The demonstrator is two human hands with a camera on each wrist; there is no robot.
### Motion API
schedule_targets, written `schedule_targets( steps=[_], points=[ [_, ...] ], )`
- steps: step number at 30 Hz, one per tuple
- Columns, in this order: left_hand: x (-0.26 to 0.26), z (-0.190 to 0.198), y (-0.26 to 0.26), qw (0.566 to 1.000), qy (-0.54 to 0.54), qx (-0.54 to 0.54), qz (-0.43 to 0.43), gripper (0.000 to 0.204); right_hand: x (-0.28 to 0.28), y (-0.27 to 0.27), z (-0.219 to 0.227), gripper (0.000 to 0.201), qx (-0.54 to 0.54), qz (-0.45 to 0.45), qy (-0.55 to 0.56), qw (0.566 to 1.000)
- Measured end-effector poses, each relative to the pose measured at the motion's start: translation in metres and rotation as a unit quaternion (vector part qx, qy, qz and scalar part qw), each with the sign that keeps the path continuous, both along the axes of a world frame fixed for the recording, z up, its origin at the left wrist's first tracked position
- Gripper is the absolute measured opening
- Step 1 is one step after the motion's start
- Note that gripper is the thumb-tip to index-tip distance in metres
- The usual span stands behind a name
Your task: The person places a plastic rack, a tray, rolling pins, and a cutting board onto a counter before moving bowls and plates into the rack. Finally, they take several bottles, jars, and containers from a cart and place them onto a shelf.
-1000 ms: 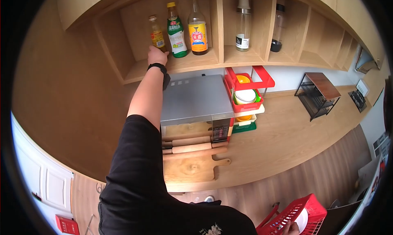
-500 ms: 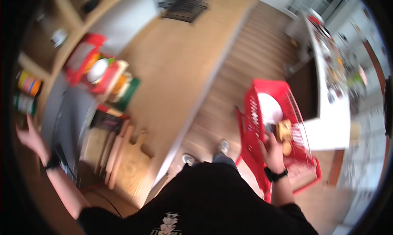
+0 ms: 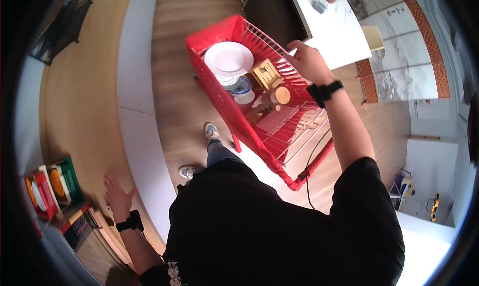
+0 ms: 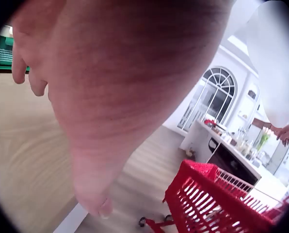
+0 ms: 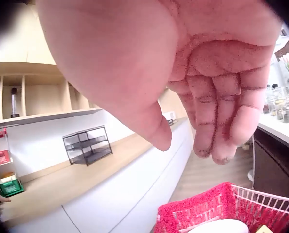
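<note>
My left hand (image 3: 119, 198) hovers over the wooden counter (image 3: 87, 121) with fingers spread and nothing in its grasp. A cutting board handle (image 3: 109, 211) shows right beside it. My right hand (image 3: 310, 64) is raised over the side of a red shopping cart (image 3: 199, 39), its fingers loosely bent and bare in the right wrist view. Inside the cart lie a white plate (image 3: 228, 56), a blue-patterned dish (image 3: 240, 85), a small wooden box (image 3: 268, 74) and a jar with a wooden lid (image 3: 283, 95).
Coloured baskets (image 3: 72, 179) stand on the counter near the left hand, next to the microwave (image 3: 80, 236). A black metal rack (image 3: 62, 24) sits farther along it. Across the floor is a white-topped island (image 3: 329, 29). A thin black cable (image 3: 308, 181) hangs by the cart handle.
The view has turned from the bottle shelf to the cart. My left hand has left the yellow-labelled bottle and come down over the counter; my right hand has risen out of the cart.
</note>
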State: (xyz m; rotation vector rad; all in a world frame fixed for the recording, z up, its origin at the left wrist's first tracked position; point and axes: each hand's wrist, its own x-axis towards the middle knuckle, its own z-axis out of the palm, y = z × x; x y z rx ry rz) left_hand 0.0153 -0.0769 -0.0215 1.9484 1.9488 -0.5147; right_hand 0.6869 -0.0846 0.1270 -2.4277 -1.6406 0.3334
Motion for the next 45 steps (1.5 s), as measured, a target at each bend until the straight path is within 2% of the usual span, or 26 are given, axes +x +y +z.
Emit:
schedule_targets(
  steps=[2, 3, 5, 6, 7, 9, 10, 12, 15, 16, 19, 23, 25, 28, 35, 38, 40, 42, 45],
  points=[
    [-0.004, -0.019, 0.001, 0.995, -0.068, -0.060, 0.033, 0.119, 0.035, 0.006, -0.032, 0.035, -0.037, -0.037, 0.003, 0.999],
    [-0.008, -0.033, -0.003, 0.994, -0.090, -0.048, 0.028, 0.121, 0.057, 0.006, -0.060, 0.035, -0.052, -0.043, 0.003, 0.998],
    [0.004, -0.029, -0.008, 0.995, -0.083, -0.041, 0.029, 0.120, 0.085, -0.002, -0.117, 0.036, -0.101, -0.054, 0.010, 0.993],
    [0.008, -0.026, -0.011, 0.996, -0.078, -0.029, 0.033, 0.120, 0.095, -0.008, -0.150, 0.035, -0.133, -0.046, 0.011, 0.990],
    [0.006, -0.028, -0.012, 0.995, -0.092, -0.022, 0.038, 0.120, 0.118, -0.021, -0.209, 0.034, -0.193, 0.007, -0.025, 0.981],
    [0.003, -0.030, -0.009, 0.993, -0.107, -0.027, 0.042, 0.120, 0.132, -0.036, -0.282, 0.031, -0.282, -0.016, -0.039, 0.959],
    [0.001, -0.028, -0.010, 0.991, -0.127, -0.028, 0.044, 0.120, 0.118, -0.047, -0.297, 0.030, -0.314, -0.096, -0.017, 0.944],
    [0.004, -0.023, -0.008, 0.991, -0.120, -0.034, 0.052, 0.120, 0.086, -0.064, -0.295, 0.034, -0.298, -0.110, 0.048, 0.947],
    [0.007, -0.022, -0.011, 0.989, -0.121, -0.040, 0.072, 0.120, 0.086, -0.098, -0.377, 0.039, -0.344, -0.063, 0.077, 0.934],
    [0.008, -0.023, -0.011, 0.988, -0.127, -0.035, 0.083, 0.120, 0.081, -0.102, -0.385, 0.039, -0.350, -0.060, 0.081, 0.931],
    [0.008, -0.022, -0.011, 0.988, -0.129, -0.032, 0.084, 0.119, 0.061, -0.105, -0.410, 0.052, -0.333, -0.127, 0.087, 0.930],
    [0.010, -0.020, -0.011, 0.988, -0.123, -0.041, 0.089, 0.119, 0.049, -0.110, -0.444, 0.045, -0.373, -0.146, 0.093, 0.912],
    [0.011, -0.020, -0.011, 0.986, -0.135, -0.038, 0.090, 0.119, 0.044, -0.108, -0.452, 0.032, -0.382, -0.169, 0.011, 0.909],
    [0.015, -0.021, -0.013, 0.986, -0.136, -0.023, 0.092, 0.118, 0.039, -0.095, -0.450, 0.030, -0.415, -0.165, 0.004, 0.894],
    [0.017, -0.025, -0.015, 0.988, -0.126, 0.000, 0.093, 0.117, 0.022, -0.080, -0.404, 0.029, -0.422, -0.051, -0.027, 0.905],
    [0.025, -0.023, -0.015, 0.983, -0.141, 0.009, 0.120, 0.117, 0.021, -0.079, -0.373, 0.028, -0.415, -0.005, -0.026, 0.910],
    [0.022, -0.024, -0.017, 0.984, -0.136, 0.022, 0.110, 0.117, 0.028, -0.086, -0.357, 0.027, -0.407, 0.020, -0.058, 0.912],
    [0.019, -0.026, -0.018, 0.985, -0.144, 0.026, 0.095, 0.119, 0.037, -0.093, -0.331, 0.025, -0.374, 0.033, -0.031, 0.926],
    [0.010, -0.034, -0.022, 0.982, -0.161, 0.037, 0.087, 0.121, 0.047, -0.097, -0.260, 0.023, -0.323, 0.090, -0.063, 0.940]
  ],
)
